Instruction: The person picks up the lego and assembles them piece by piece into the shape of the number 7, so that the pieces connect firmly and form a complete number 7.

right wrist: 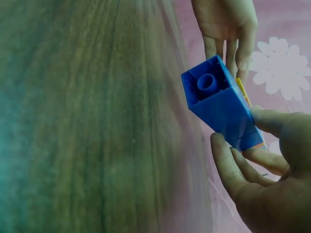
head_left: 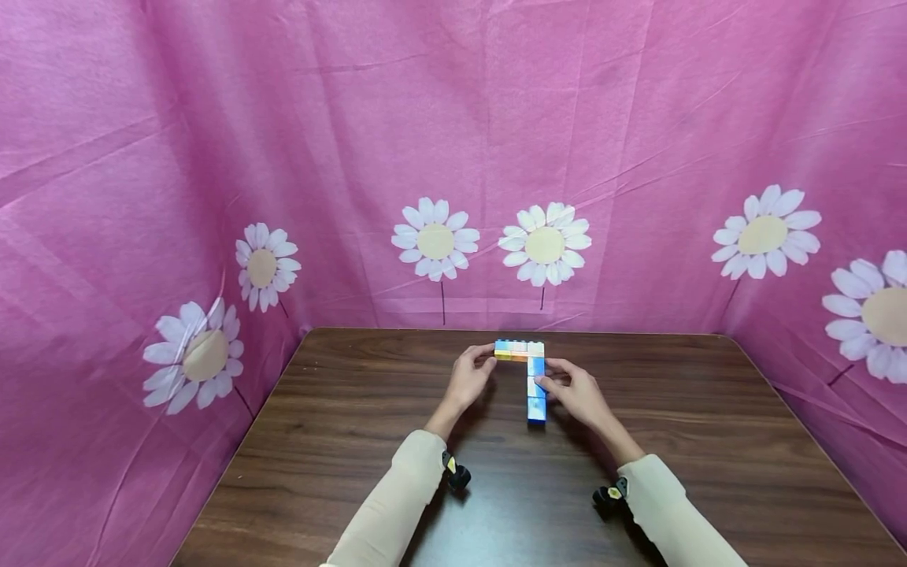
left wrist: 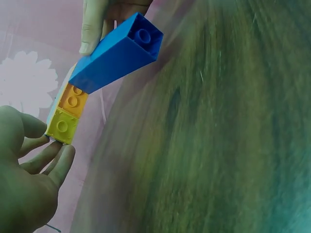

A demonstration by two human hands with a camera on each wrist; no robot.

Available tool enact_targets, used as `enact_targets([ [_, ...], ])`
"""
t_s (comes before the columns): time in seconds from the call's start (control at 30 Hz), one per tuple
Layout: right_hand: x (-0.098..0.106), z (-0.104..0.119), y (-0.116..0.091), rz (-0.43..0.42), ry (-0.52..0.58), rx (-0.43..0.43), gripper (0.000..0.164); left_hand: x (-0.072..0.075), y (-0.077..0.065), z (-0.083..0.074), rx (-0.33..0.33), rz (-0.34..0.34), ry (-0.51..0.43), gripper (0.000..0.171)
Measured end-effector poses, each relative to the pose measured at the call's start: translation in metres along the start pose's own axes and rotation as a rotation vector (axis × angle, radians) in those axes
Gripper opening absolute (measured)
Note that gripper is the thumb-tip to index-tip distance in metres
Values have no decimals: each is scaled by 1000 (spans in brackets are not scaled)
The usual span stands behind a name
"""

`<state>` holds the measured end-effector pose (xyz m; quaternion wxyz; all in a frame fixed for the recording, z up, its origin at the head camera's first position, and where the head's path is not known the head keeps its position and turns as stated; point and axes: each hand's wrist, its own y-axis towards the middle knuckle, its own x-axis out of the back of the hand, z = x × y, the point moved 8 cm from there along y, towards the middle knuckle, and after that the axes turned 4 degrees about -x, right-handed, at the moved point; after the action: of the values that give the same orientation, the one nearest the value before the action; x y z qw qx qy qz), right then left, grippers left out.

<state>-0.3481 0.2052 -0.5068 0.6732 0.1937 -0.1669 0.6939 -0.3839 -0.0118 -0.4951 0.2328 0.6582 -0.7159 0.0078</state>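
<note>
Toy building bricks are joined into one angled piece, held above the table in the head view. Its blue column (head_left: 536, 408) points toward the person, and the hollow underside of its end, with a round tube inside, shows in both wrist views. The short arm across the far end has an orange brick (left wrist: 73, 99) and a yellow brick (left wrist: 63, 125) on its lower side, under pale blue and white ones. My left hand (head_left: 469, 382) pinches the yellow end between thumb and fingers. With thumb on one side and fingers on the other, my right hand (head_left: 583, 396) grips the blue column.
A brown wooden table (head_left: 340, 472) lies under both hands, its far edge just beyond the bricks. Pink cloth (head_left: 354, 157) with printed white daisies hangs behind and at both sides. Small black devices are strapped at both wrists.
</note>
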Motion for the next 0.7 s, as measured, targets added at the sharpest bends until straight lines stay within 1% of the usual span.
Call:
enact_targets([
  [0.13,-7,-5,6,38,-17,-25,58,0,3,6,19,25,49,33],
  [0.23,-11,-6,10,58,-65,-26,58,-1,5,10,30,48,71,34],
  [0.33,-13,-7,12,59,-111,-30,58,-2,7,14,42,66,80,36],
  [0.5,-17,-5,15,33,-148,-32,55,-3,8,20,79,92,80,36],
  [0.7,-19,-5,16,-8,-140,-47,50,-6,8,23,98,130,92,36],
])
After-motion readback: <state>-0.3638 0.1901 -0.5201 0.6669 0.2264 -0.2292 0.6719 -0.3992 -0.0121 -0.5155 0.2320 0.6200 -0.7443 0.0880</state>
